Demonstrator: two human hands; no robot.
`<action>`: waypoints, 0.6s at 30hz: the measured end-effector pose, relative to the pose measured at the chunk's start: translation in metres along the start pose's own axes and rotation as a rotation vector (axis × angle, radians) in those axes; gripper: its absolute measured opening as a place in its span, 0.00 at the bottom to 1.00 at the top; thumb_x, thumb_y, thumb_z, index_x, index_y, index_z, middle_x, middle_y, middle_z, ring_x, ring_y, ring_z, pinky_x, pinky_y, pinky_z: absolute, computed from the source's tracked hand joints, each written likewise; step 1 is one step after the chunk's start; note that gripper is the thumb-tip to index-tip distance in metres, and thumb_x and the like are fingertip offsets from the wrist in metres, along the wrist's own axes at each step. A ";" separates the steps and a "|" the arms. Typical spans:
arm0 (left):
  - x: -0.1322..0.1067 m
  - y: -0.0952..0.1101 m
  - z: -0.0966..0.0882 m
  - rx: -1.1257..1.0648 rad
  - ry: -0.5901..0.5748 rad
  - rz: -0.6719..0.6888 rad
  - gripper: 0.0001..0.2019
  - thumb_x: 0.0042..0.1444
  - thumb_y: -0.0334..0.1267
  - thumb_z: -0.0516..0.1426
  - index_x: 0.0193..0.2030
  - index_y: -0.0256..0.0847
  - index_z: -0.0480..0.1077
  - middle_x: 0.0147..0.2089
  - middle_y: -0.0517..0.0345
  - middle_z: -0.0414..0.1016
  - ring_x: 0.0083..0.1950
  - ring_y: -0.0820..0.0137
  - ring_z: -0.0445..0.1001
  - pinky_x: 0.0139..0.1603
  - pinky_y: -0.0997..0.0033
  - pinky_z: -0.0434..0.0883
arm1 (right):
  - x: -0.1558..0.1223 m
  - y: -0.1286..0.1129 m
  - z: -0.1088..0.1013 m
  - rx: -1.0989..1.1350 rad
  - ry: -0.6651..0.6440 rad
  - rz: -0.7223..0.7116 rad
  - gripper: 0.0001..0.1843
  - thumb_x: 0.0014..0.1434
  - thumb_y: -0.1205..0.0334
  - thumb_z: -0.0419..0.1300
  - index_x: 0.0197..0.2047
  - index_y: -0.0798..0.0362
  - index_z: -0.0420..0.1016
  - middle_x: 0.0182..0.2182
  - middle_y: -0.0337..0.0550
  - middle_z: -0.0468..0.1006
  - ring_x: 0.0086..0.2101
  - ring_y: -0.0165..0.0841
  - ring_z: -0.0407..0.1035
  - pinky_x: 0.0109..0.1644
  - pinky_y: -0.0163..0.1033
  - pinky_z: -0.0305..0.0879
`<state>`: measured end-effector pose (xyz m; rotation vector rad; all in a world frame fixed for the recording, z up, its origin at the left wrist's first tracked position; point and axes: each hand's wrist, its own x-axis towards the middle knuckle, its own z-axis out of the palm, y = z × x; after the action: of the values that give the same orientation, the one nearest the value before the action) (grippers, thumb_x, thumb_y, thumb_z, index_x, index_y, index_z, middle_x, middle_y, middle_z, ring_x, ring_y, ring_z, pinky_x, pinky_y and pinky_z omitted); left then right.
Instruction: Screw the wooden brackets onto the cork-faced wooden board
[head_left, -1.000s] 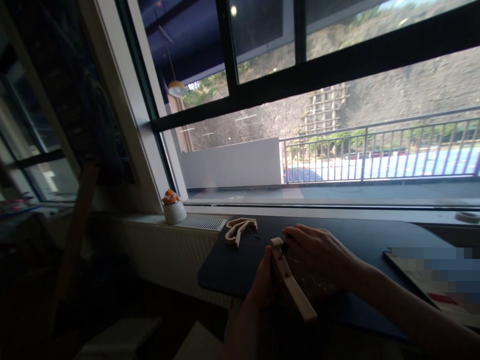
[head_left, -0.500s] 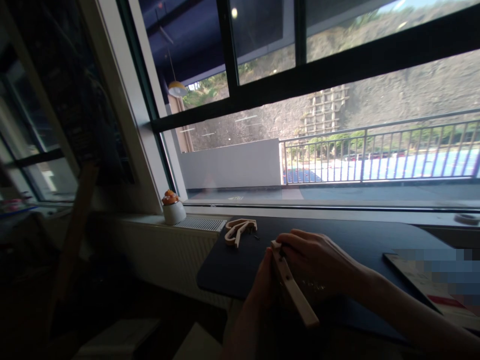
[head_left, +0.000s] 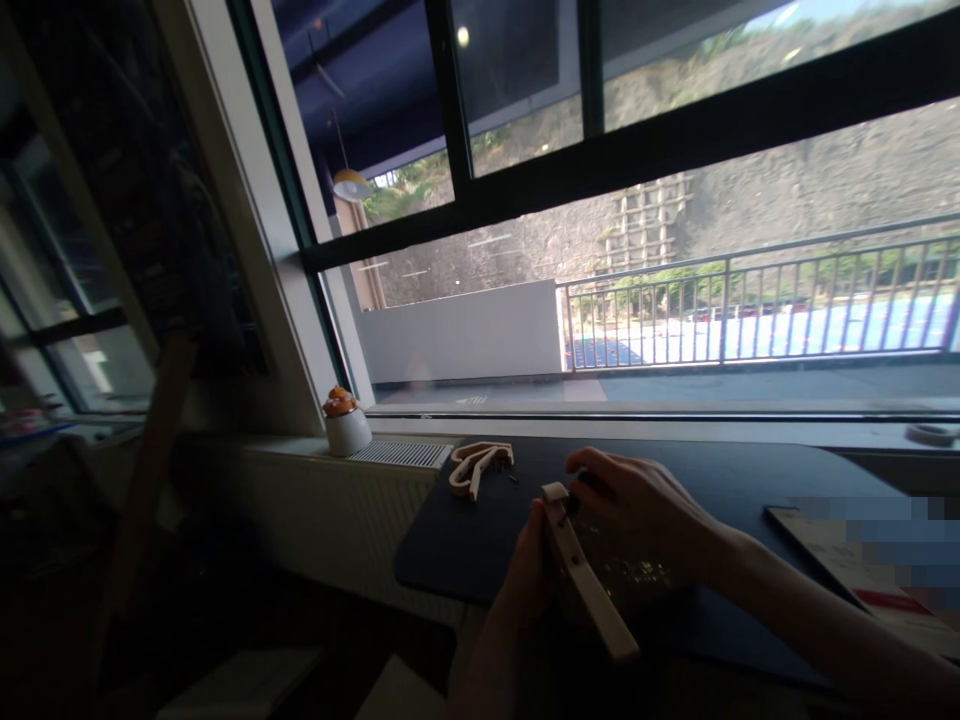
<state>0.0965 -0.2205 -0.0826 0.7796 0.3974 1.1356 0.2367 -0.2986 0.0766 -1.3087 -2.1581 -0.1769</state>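
A long pale wooden strip [head_left: 587, 588] with small holes stands on edge over the dark mat [head_left: 457, 540]. My left hand [head_left: 525, 575] grips it from the left side, thumb against the wood. My right hand [head_left: 645, 515] curls over the strip's far end, fingertips pinched at something small and dark by the top; what it pinches is too small to name. A cut-out wooden piece [head_left: 480, 462] with curved arms lies flat on the mat's far left corner, apart from both hands.
A small white pot with an orange top [head_left: 345, 420] sits on the sill by a radiator grille [head_left: 405, 452]. A printed sheet [head_left: 870, 575] lies at the right. A big window fills the back. The left side is dark.
Both hands and the strip stay almost in place; the right fingers lifted slightly at the strip's far end. The view shifted a little.
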 end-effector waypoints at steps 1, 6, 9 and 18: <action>0.000 0.000 0.000 -0.002 0.000 0.001 0.28 0.54 0.57 0.58 0.50 0.32 0.73 0.40 0.48 0.77 0.45 0.59 0.73 0.48 0.63 0.66 | 0.001 -0.001 -0.002 0.009 -0.019 -0.037 0.10 0.64 0.59 0.51 0.41 0.49 0.72 0.30 0.40 0.78 0.28 0.32 0.71 0.29 0.34 0.58; 0.001 0.000 0.000 -0.017 0.018 -0.022 0.28 0.52 0.58 0.59 0.49 0.34 0.74 0.42 0.48 0.77 0.46 0.59 0.73 0.50 0.63 0.66 | -0.005 -0.003 -0.010 0.040 -0.107 -0.184 0.13 0.66 0.59 0.49 0.42 0.48 0.75 0.33 0.43 0.78 0.31 0.31 0.72 0.33 0.34 0.62; 0.002 0.000 -0.002 -0.017 0.033 -0.025 0.27 0.53 0.57 0.59 0.48 0.34 0.74 0.39 0.50 0.77 0.43 0.61 0.73 0.48 0.64 0.66 | -0.008 -0.002 -0.006 0.021 -0.105 -0.202 0.16 0.68 0.58 0.46 0.43 0.50 0.75 0.33 0.44 0.78 0.31 0.32 0.72 0.33 0.34 0.62; 0.002 -0.001 -0.001 -0.008 -0.007 -0.032 0.29 0.54 0.57 0.58 0.51 0.33 0.73 0.41 0.47 0.77 0.43 0.59 0.74 0.47 0.64 0.67 | -0.001 -0.001 0.001 -0.070 -0.042 0.068 0.14 0.63 0.50 0.52 0.35 0.50 0.72 0.25 0.40 0.78 0.25 0.33 0.70 0.27 0.35 0.53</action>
<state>0.0970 -0.2187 -0.0841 0.7679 0.3979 1.1033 0.2353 -0.2996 0.0757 -1.4349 -2.1565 -0.2015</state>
